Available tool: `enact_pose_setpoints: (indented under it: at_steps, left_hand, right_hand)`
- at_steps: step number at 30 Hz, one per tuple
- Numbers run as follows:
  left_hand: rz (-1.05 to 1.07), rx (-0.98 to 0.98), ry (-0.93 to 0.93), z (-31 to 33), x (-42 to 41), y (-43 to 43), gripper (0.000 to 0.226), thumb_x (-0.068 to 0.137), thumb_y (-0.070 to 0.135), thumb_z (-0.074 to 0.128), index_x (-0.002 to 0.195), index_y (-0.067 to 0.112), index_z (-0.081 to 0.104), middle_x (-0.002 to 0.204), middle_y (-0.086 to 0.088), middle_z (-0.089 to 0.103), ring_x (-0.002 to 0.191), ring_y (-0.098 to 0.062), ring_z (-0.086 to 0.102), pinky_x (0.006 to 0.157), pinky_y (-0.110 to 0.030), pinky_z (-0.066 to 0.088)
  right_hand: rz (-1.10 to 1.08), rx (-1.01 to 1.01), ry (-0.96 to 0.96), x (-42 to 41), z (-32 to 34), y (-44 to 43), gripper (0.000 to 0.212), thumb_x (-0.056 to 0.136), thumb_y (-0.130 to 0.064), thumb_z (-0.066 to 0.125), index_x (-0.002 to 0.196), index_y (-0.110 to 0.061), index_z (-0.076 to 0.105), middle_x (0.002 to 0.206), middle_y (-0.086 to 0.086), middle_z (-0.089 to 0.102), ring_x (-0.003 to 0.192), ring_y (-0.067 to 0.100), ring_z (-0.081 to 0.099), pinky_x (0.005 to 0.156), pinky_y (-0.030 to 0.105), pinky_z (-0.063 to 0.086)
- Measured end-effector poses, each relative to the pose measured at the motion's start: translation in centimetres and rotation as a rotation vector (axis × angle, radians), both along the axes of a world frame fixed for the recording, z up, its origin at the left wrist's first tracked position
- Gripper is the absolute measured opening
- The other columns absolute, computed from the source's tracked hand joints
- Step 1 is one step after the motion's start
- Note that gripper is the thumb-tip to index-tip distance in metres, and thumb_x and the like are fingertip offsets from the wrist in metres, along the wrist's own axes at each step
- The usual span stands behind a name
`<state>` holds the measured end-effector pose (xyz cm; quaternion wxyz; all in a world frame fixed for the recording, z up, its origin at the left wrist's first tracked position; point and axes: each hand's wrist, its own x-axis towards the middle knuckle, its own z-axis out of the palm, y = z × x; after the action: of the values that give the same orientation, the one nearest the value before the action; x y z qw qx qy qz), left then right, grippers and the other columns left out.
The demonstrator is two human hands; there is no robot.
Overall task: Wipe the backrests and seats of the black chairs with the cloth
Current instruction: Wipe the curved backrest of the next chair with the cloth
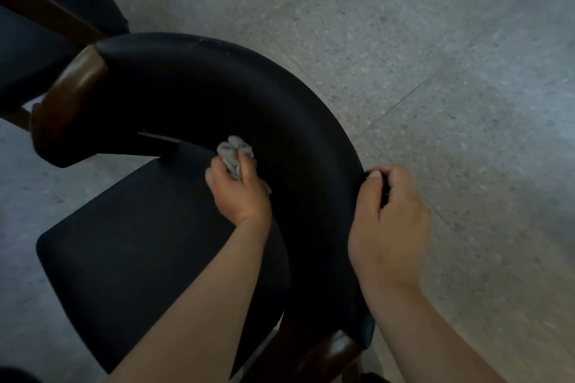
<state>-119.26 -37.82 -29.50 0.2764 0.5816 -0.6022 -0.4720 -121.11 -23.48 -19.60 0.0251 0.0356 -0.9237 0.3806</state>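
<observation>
- Gripping the outer rim of the nearest chair's curved backrest (217,96), the right hand (385,221) has its fingers curled over the edge; judged a steadying hold.
- Left hand (241,193) is closed round the bunched grey cloth (234,152), pressing it to the backrest's inner face, just above the rear of the seat (140,242).
- Cloth: judged light, soft and easily crumpled; best kept wadded in the fist, with a fold exposed for wiping.
- Seat and backrest: black covering, smooth and matt; judged padded and slightly yielding, tolerating firm strokes.
- Wooden arm end (71,96): glossy and hard; judged a sound place to take hold.
- Second black chair (46,40) stands beyond, upper left, close to the first.
- Speckled grey floor (404,40) lies around both chairs.
- Brands, labels, writing: none legible on the chairs or cloth.
</observation>
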Motion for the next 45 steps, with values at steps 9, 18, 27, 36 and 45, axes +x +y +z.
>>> enact_pose_setpoints:
  at_steps: [9, 18, 27, 36, 45]
  left_hand:
    - [-0.112, -0.018, -0.024, 0.7, 1.6, 0.1, 0.031, 0.1, 0.031, 0.049, 0.12, 0.008, 0.052, 0.119, -0.003, 0.041, 0.084, -0.002, 0.044, 0.066, 0.002, 0.03]
    - [-0.122, 0.04, 0.164, 1.0, 0.7, 0.5, 0.006, 0.099, 0.022, 0.054, 0.104, 0.018, 0.054, 0.116, 0.002, 0.043, 0.089, 0.007, 0.051, 0.071, 0.002, 0.036]
    - [-0.112, 0.268, -0.149, -3.3, 3.8, -0.2, 0.014, 0.096, 0.018, 0.057, 0.104, 0.007, 0.059, 0.118, -0.01, 0.052, 0.097, -0.018, 0.055, 0.083, -0.018, 0.037]
    - [-0.251, -0.034, 0.153, 6.3, 3.4, -1.7, 0.011, 0.095, 0.016, 0.062, 0.103, 0.023, 0.057, 0.104, 0.005, 0.05, 0.086, 0.019, 0.05, 0.074, 0.002, 0.037]
    - [-0.407, -0.316, 0.223, 12.3, -1.8, -2.0, 0.022, 0.091, 0.03, 0.066, 0.106, 0.014, 0.066, 0.108, 0.005, 0.048, 0.094, 0.002, 0.053, 0.083, -0.006, 0.04]
  right_hand:
    - [-0.003, 0.023, 0.012, 0.0, 0.1, 0.0, 0.028, 0.095, -0.035, 0.037, 0.091, -0.019, 0.059, 0.066, -0.007, 0.054, 0.055, 0.01, 0.051, 0.052, 0.029, 0.037]
    - [0.013, 0.026, 0.019, 0.0, 0.0, 0.1, 0.022, 0.1, -0.029, 0.042, 0.092, -0.02, 0.059, 0.064, -0.007, 0.054, 0.054, 0.009, 0.05, 0.05, 0.025, 0.033]
    - [0.004, 0.033, 0.005, -0.1, 0.2, 0.1, 0.025, 0.099, -0.033, 0.039, 0.093, -0.021, 0.059, 0.065, -0.007, 0.055, 0.056, 0.01, 0.052, 0.051, 0.028, 0.036]
    - [0.068, 0.073, -0.049, -0.2, 1.5, -0.2, 0.025, 0.101, -0.035, 0.039, 0.097, -0.02, 0.058, 0.075, -0.011, 0.056, 0.064, 0.002, 0.052, 0.052, 0.021, 0.031]
    - [0.062, 0.135, -0.106, -3.2, 2.3, -4.1, 0.02, 0.101, -0.033, 0.039, 0.099, -0.02, 0.053, 0.083, -0.004, 0.056, 0.066, 0.014, 0.046, 0.059, 0.031, 0.029]
